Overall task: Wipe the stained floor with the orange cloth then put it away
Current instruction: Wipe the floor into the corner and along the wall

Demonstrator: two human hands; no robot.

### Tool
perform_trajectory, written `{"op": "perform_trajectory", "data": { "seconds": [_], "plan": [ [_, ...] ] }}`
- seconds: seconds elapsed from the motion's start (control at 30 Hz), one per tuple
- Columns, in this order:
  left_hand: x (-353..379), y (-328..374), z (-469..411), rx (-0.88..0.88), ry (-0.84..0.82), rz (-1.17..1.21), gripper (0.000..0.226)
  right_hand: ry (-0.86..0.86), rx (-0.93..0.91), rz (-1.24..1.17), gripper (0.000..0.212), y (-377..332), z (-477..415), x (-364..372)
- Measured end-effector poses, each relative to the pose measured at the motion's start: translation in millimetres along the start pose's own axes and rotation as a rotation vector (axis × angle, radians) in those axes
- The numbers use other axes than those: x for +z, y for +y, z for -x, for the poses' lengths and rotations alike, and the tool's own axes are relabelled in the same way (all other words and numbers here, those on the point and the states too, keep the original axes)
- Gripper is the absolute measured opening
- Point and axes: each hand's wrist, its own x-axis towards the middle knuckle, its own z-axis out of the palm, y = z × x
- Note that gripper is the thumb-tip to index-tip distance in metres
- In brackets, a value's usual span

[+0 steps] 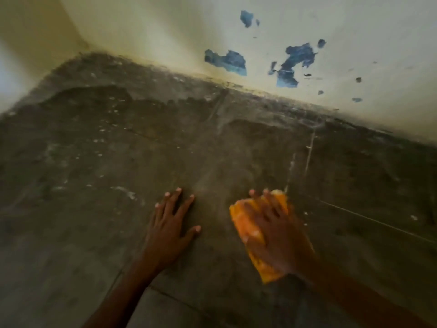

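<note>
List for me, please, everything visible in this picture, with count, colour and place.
Floor: one, dark grey-brown concrete, stained, with white specks and thin cracks, fills the lower frame.
Wall: cream, along the top, meeting a second wall in the corner at upper left.
Peeled paint patches: several, blue, on the wall at upper right.
Orange cloth: one, on the floor under the right hand.
Left hand: flat on the floor, fingers spread.
Right hand: pressed on the cloth.

r hand on cloth on floor; l hand left; wall behind
</note>
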Motion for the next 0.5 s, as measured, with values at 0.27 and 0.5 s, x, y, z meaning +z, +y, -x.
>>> {"op": "perform_trajectory", "data": {
  "seconds": [0.27, 0.5],
  "plan": [
    [-5.9, -12.2, 7.2, -0.107, 0.071, 0.123, 0.064, -0.015, 0.026, -0.031, 0.080, -108.8, -8.0, -3.2],
    [-8.8, -16.7, 16.4, -0.094, 0.077, 0.127, 0.063, 0.001, -0.099, -0.029, 0.073, -71.5, -61.7, -1.9]
  ]
}}
